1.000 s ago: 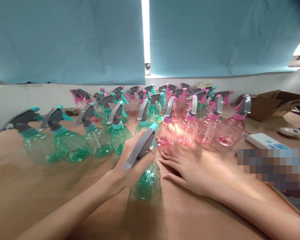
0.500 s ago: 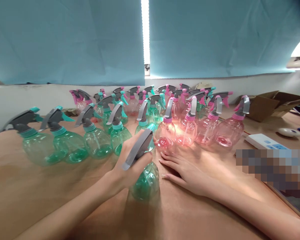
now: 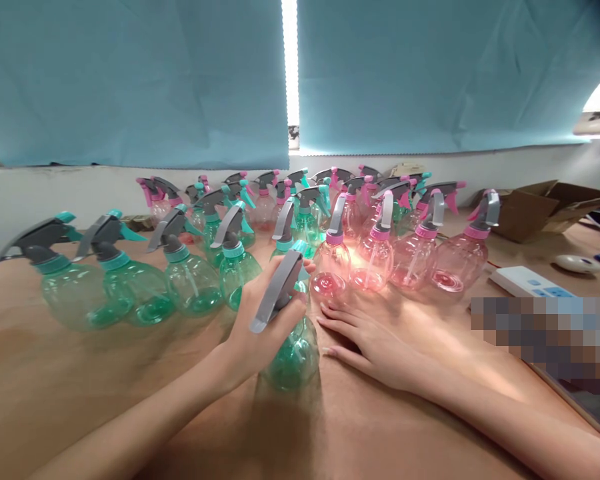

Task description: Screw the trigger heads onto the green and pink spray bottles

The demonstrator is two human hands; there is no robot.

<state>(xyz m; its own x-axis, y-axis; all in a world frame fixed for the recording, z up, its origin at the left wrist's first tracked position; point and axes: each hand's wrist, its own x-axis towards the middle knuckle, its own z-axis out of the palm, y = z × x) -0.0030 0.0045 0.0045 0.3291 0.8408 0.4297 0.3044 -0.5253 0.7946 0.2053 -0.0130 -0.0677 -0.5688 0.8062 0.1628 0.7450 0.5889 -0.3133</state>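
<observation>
One green spray bottle point(image 3: 294, 360) at 6 o'clock is now slightly closer to the front-row bottles point(image 3: 193, 283); your left hand point(image 3: 250, 310) grips its upper part, your right hand point(image 3: 370, 339) lies spread on the worktop point(image 3: 375, 427) at 5 o'clock.

Tan counter point(image 3: 370, 443), clock centred on its middle, far edge = 12. Green spray btls point(image 3: 192, 288) in a row approx. 9–11 o'clock; 4 pink spray btls point(image 3: 373, 267) approx. 1–2. Mixed pink/green btls point(image 3: 306, 228) crowd 12. Open cardboard box point(image 3: 523, 215) at 2; white mouse-shaped item point(image 3: 577, 265) & white/blue power strip point(image 3: 527, 283) nr 3. Dark flat device point(image 3: 597, 408), partly pixelated, btwn 3 & 4.
</observation>
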